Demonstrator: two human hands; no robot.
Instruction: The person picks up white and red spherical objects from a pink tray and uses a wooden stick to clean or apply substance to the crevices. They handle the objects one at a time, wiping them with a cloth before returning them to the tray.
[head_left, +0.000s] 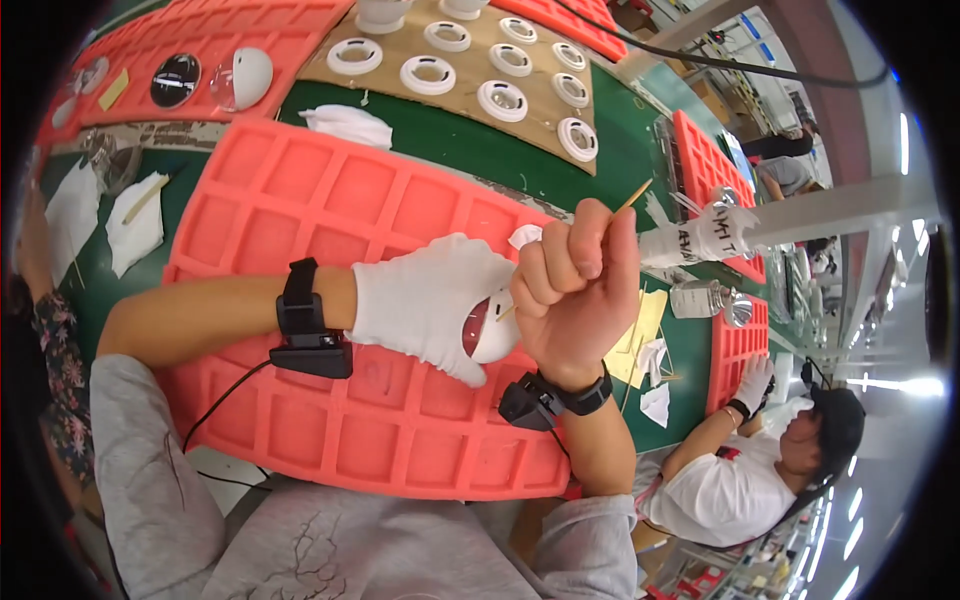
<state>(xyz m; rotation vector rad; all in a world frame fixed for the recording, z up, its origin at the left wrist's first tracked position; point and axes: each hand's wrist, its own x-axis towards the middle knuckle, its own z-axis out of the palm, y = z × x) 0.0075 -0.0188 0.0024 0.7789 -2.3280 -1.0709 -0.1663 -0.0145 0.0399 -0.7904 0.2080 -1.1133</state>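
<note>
My left hand (430, 300), in a white glove, is wrapped round a white dome-shaped housing (497, 335) with a clear, reddish-looking window on its left side. My bare right hand (580, 285) is closed on a thin wooden stick (632, 196). One end of the stick sticks out above the fist; the other comes out on the left, at the housing's edge. Whether it touches the housing I cannot tell. Both hands are above a red compartmented foam tray (300, 170).
Several white rings (428, 75) lie on a cardboard sheet (400, 100) at the back. Two domed housings (243, 80) sit on another red tray. Yellow paper (628, 350) and a glass bottle (697, 299) are to the right. A co-worker (750, 480) sits at the right.
</note>
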